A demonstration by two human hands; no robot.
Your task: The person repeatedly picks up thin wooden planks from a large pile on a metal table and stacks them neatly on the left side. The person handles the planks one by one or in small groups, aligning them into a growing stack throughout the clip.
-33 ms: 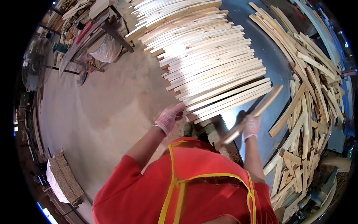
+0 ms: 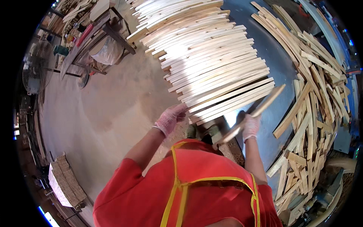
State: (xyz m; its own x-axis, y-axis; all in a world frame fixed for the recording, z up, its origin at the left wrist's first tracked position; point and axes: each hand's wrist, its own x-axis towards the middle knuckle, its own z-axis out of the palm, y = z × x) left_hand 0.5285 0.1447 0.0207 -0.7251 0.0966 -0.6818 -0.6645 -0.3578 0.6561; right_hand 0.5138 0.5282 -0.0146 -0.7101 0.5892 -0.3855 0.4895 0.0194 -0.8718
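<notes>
A worker's right hand [image 2: 251, 126] clasps a wooden strip [image 2: 270, 99] over the blue surface [image 2: 278, 56], many already aligned in a row [image 2: 215, 72], the left hand's [image 2: 169, 119] hold there unclear, a jumbled pile [image 2: 311, 121] left unaligned.

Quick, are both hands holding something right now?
Left hand: at the left ends of the laid-out slats; can't tell if it grips one.
Right hand: closed, holding a wooden strip.

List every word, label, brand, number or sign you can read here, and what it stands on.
None can be read.
Stick in the right hand: no lettering seen.
Strips: none seen.
Apron: none seen.
Small items on the bench: too small and blurred to tell.
</notes>
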